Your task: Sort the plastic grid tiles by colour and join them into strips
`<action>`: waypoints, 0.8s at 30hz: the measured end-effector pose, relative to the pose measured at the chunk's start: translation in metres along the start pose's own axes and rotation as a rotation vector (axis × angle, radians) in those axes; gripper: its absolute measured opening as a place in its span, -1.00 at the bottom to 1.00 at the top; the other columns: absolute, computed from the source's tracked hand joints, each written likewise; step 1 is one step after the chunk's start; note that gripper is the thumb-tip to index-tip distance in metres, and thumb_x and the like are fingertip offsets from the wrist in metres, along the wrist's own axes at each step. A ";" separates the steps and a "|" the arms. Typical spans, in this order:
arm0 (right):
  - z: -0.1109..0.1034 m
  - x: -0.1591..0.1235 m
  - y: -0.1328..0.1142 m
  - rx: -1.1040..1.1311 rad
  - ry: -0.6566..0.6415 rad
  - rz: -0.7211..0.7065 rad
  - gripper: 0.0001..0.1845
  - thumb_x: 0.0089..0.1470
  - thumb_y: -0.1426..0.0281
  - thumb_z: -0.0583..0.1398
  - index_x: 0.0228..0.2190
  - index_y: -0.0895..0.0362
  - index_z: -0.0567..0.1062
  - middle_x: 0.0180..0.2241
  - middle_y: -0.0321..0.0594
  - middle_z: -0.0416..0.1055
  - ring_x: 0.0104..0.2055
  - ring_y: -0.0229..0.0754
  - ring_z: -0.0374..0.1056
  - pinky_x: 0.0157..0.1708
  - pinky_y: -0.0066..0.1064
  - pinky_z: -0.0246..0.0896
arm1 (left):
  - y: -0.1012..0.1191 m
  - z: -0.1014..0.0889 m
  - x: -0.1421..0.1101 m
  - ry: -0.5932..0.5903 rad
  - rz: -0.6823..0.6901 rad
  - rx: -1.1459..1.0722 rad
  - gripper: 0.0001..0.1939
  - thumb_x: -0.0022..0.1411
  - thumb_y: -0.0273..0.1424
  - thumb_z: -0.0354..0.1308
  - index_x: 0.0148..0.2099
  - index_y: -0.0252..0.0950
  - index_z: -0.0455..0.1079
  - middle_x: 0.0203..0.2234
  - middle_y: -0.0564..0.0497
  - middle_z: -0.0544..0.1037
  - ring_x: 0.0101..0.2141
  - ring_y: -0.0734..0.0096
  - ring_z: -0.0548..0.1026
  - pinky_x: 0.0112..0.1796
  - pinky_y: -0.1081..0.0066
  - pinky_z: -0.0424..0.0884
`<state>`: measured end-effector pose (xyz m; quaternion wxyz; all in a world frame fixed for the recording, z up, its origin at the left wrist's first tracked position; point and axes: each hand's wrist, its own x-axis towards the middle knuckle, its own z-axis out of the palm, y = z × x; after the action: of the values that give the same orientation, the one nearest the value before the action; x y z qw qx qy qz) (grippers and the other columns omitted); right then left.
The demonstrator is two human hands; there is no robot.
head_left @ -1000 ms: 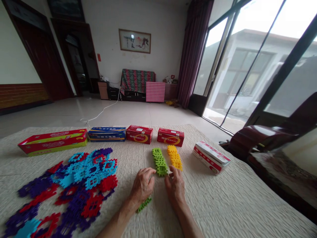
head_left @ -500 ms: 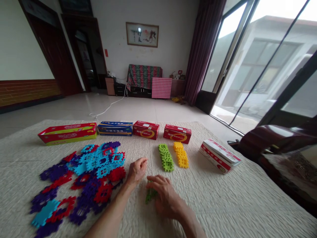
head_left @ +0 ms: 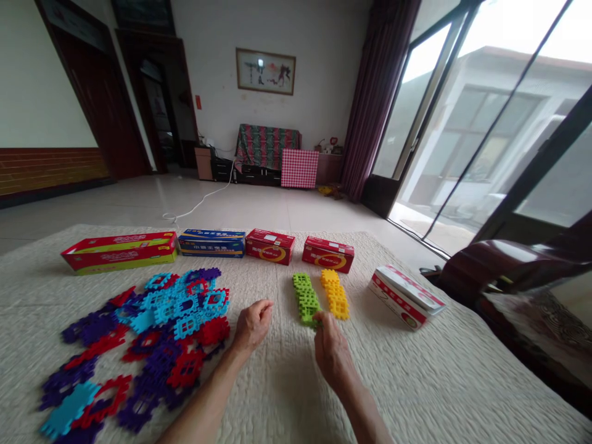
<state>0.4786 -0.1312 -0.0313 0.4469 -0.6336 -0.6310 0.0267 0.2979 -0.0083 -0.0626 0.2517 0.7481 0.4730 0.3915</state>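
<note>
One left hand [head_left: 253,323], loosely clenched | one right hand [head_left: 332,344], touching green tiles [head_left: 305,298], grasp unclear

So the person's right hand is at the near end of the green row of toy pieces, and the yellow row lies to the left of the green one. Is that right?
Not quite: the head view shows the yellow row to the right of the green row. The person's right hand is indeed at the green row's near end.
</note>
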 end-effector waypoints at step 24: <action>0.006 0.003 0.023 0.014 0.007 -0.010 -0.64 0.14 0.47 0.01 -0.08 0.11 0.45 -0.18 -0.14 0.41 -0.15 -0.12 0.37 -0.14 -0.32 0.31 | 0.003 0.001 -0.002 -0.015 0.043 -0.011 -0.75 0.23 -0.45 -0.03 -0.18 -0.26 0.48 -0.28 -0.02 0.63 -0.24 0.36 0.57 -0.19 0.43 0.40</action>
<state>0.4932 -0.1207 -0.0471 0.4537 -0.6272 -0.6325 0.0267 0.2998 -0.0112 -0.0615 0.2508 0.7596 0.4526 0.3941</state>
